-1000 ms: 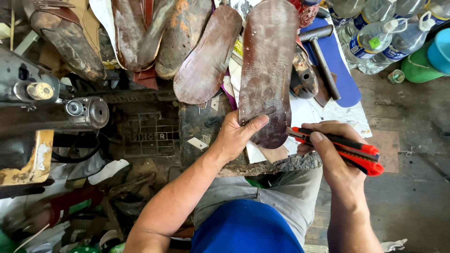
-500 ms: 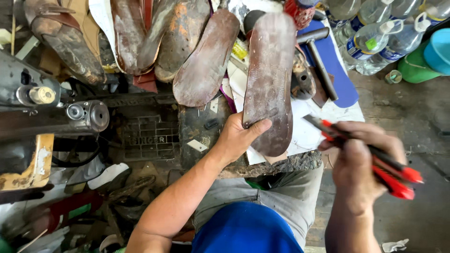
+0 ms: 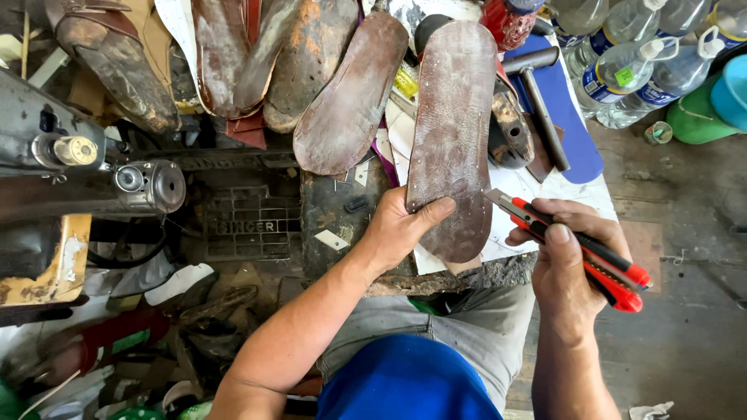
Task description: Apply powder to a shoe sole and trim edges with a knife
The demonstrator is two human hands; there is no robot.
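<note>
Here the left hand (image 3: 401,229) grips the lower edge of a long brown shoe sole (image 3: 453,132), thumb laid across its face and fingers tucked beneath, pinning it flat to the worn workbench (image 3: 342,233). The sole lies lengthwise away from the person, its far tip near a dark hammer (image 3: 541,101) that rests on a blue board (image 3: 572,132). The right hand (image 3: 572,257) is closed in a fist around a red and black utility knife (image 3: 580,249), thumb along the handle; the bare blade points toward the sole's right edge, just beside it, though whether it touches cannot be told. Another brown sole (image 3: 350,97) lies tilted just left of the held one, and 3 more worn soles (image 3: 257,58) crowd the top. An old sewing machine (image 3: 93,171) stands at the left. Clear plastic bottles (image 3: 630,70) cluster at the upper right.
</note>
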